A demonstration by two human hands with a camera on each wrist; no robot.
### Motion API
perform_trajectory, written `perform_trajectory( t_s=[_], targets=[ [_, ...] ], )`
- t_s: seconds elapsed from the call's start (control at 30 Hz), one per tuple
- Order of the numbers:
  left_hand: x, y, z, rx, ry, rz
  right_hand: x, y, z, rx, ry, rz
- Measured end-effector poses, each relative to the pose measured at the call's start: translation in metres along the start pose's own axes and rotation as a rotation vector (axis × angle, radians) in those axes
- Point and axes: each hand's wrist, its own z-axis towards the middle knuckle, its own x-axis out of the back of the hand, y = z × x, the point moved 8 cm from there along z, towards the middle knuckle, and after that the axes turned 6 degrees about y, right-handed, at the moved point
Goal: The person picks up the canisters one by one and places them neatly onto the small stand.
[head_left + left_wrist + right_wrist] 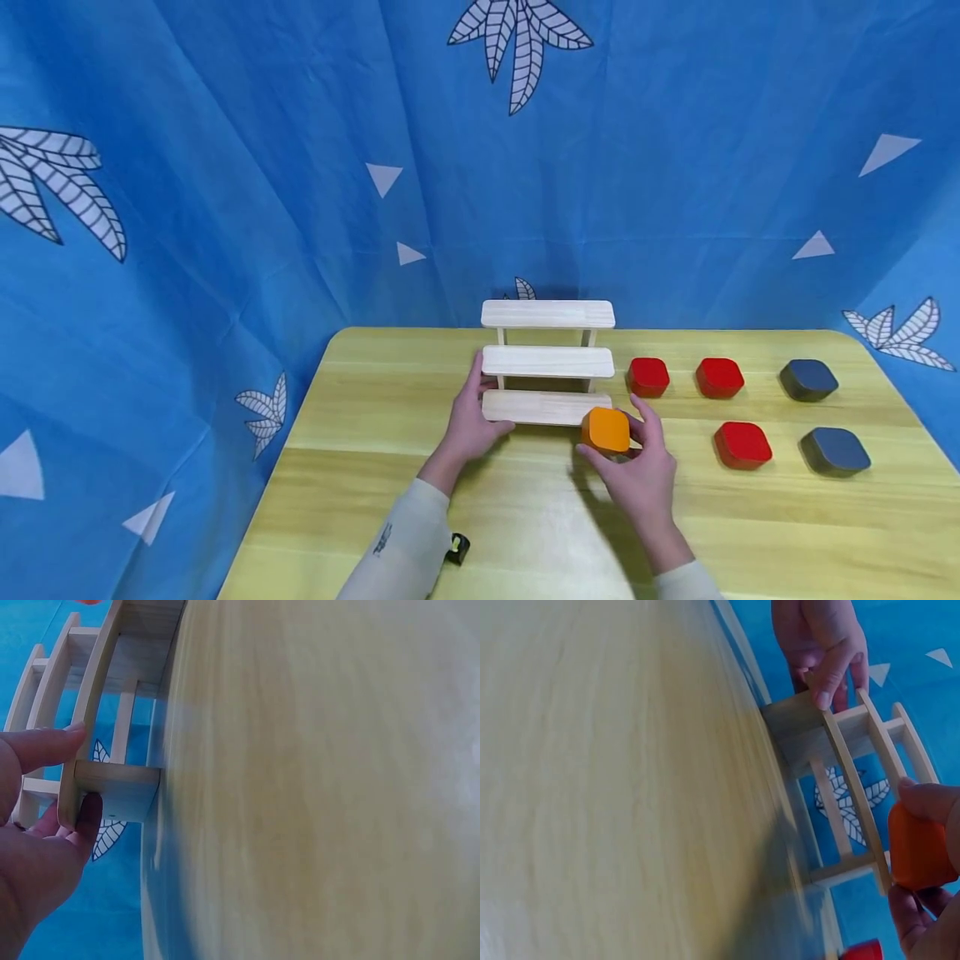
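Note:
A small wooden rack with three stepped shelves [547,362] stands at the back of the table. My left hand [474,425] grips the left end of its lowest shelf; the left wrist view shows the thumb [45,748] on top and fingers curled underneath. Between thumb and fingers, my right hand [643,479] pinches an orange rounded block [607,430]. The block is at the right end of the lowest shelf and overlaps its front corner in the head view. In the right wrist view the orange block [919,847] appears beside the rack's shelf boards.
Right of the rack sit three red rounded blocks [720,378] and two dark blue-grey ones [836,451]. The nearest red block [648,377] is close to the rack's right side. A small black object [457,548] lies by the left sleeve. Blue cloth [645,200] hangs behind the table [360,467].

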Motion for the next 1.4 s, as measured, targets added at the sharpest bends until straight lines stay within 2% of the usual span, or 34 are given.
perform_trajectory(
  t_s=[0.37,0.7,1.4],
  targets=[
    [0.001,-0.001,-0.002,-0.010,0.004,0.012,-0.011,-0.013,-0.004,0.067,0.013,0.005],
    [-0.001,0.001,-0.007,-0.016,-0.002,0.016,-0.024,-0.018,-0.005,0.080,-0.018,0.001],
    [0.002,0.000,-0.005,-0.002,0.003,0.012,-0.048,-0.033,0.001,0.138,-0.040,0.013]
  ],
)
